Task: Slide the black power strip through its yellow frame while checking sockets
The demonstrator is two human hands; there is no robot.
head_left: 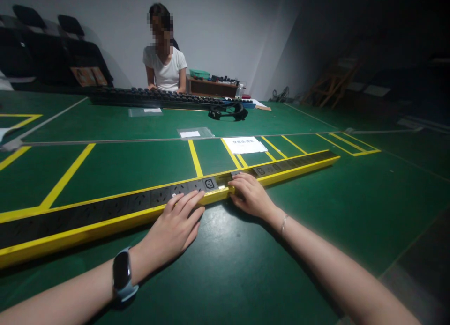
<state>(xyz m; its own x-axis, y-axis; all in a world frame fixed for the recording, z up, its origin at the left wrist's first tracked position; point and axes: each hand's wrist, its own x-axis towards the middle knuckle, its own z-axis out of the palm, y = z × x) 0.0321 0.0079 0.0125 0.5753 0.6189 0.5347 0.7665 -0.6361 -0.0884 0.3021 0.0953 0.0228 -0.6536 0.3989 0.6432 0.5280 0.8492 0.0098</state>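
A long yellow power strip (87, 232) with black socket modules lies at a slant across the green table. My left hand (179, 224) rests on its near edge, fingers stretched over the sockets and thumb apart. Just beyond those fingertips sits a black socket module (210, 184) with a white-outlined outlet. Right of it, a gap (222, 180) shows in the row of sockets. My right hand (251, 196) is closed over the near edge beside the gap, fingers curled on top and thumb against the front side. A black module (238, 173) shows partly behind these fingers.
Yellow tape lines (195, 158) mark the green table (225, 278). A white paper label (245, 145) lies behind the strip. Farther back are a long row of black parts (147, 98), a black strapped object (228, 111) and a seated person (165, 67) in a white shirt.
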